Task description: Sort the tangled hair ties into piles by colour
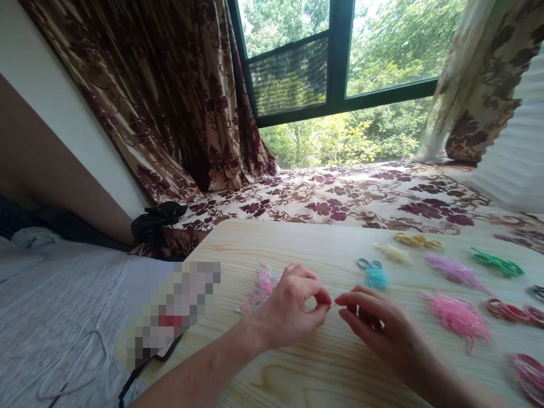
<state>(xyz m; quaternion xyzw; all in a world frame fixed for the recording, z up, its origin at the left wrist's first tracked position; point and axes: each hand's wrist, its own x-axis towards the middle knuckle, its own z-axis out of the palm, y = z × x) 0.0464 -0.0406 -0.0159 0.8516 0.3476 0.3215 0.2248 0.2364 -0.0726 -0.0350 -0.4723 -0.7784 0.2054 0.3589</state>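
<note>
Above the wooden tabletop (pixel 238 243), my left hand (pixel 289 306) pinches thumb and forefinger together; whatever is between the tips is too small to name. Facing it, my right hand (pixel 378 323) has its thumb and forefinger drawn nearly together, their tips almost meeting those of my left hand. A pile of pink and pale multicoloured small elastic bands (pixel 264 283) lies partly behind my left hand. Beyond my right hand are turquoise bands (pixel 375 275). To its right sit a pink pile of thin bands (pixel 459 317) and a lilac pile (pixel 454 269).
Yellow bands (pixel 419 240), green bands (pixel 497 263), red bands (pixel 510 310) and magenta bands (pixel 529 377) lie along the table's right side. A blurred-out flat object (pixel 178 311) rests at the left edge. Behind stands a floral-covered ledge (pixel 297 195) under the window.
</note>
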